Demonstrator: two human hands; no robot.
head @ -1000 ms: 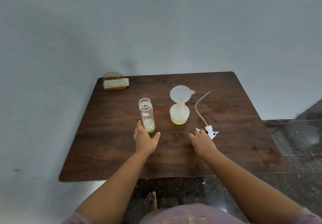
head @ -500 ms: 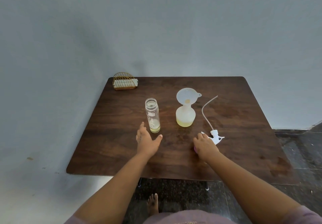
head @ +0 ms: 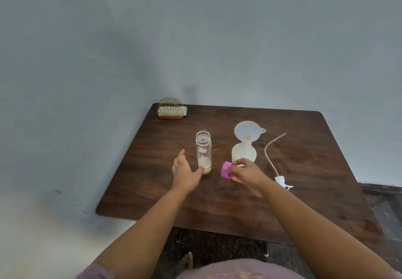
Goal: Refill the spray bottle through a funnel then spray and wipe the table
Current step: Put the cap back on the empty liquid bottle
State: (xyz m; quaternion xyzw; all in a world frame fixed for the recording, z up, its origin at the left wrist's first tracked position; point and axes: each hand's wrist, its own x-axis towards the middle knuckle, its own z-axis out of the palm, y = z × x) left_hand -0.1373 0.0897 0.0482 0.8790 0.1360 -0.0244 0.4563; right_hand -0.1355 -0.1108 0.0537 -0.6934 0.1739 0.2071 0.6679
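Head view puts your two forearms nearest, reaching out over the near edge of the tabletop (head: 217,209). Your right hand (head: 247,173) pinches a purple cap (head: 226,170), fingers curled round it and lifted just clear of the wood. Your left hand (head: 185,172) has fingers spread and relaxed, thumb touching the base of the clear glass bottle (head: 203,151), which stands upright, uncapped, with only a little pale liquid left in the bottom. Just beyond your right hand stands the spray bottle (head: 243,153), partly filled with yellowish liquid, the funnel (head: 248,132) seated in its neck. The sprayer head (head: 281,181) with its long dip tube lies flat to the right, apart from the bottle. At the far left corner sits a wire napkin holder (head: 171,111). Pouring looks finished; you seem to be recapping the glass bottle. Next you need to steady it, screw the cap on, then lift out the funnel and refit the sprayer
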